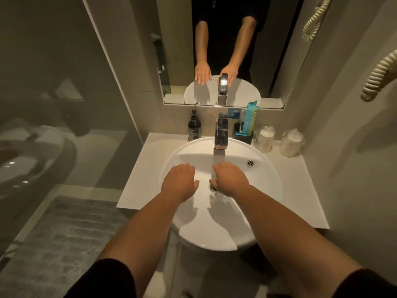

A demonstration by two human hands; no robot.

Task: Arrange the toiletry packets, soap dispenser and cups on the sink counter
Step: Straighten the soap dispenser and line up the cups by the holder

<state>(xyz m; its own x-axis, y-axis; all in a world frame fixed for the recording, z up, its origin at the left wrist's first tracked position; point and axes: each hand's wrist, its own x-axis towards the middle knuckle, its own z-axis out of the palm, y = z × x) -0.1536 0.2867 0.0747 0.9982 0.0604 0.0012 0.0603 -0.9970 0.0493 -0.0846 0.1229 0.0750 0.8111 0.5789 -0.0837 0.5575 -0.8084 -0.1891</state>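
Both hands, the left hand (pixel 180 182) and right hand (pixel 231 179), hover spread and empty over the basin (pixel 266 186), so arranging seems unstarted: next, reach back to the soap dispenser (pixel 194 126), teal toiletry packets (pixel 249 119) or wrapped cups (pixel 265 138).

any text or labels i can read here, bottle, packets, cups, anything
No text here can be read.
Soap dispenser: a pale label on the dark bottle, too small and blurred.
Toiletry packets: teal with a printed pattern, no legible words.
Blue sign on the wall behind the tap: blurred.
Wrapped cups: faint marks under the wrap, unreadable.
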